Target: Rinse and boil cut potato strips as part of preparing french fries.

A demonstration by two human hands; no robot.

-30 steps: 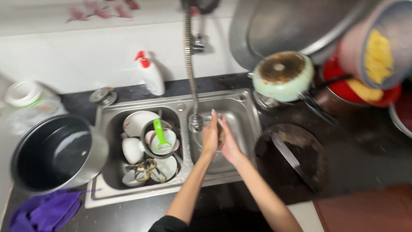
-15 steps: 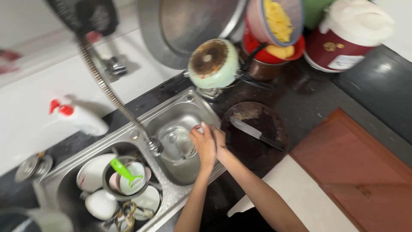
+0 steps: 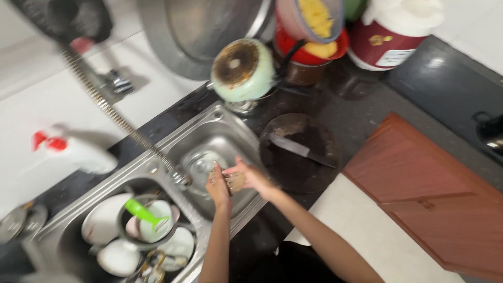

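We hold a brown scrubber (image 3: 235,181) over the right sink basin (image 3: 209,141), left hand (image 3: 217,184) and right hand (image 3: 251,175) both clenched on it. Dishes (image 3: 112,230) fill the left basin. A knife (image 3: 298,148) lies on the round board (image 3: 298,154) on the black counter (image 3: 367,110).

One camera sits on the person's head – high above the sink (image 3: 209,141), looking down, tilted – dark worktop (image 3: 367,112) just right of it.
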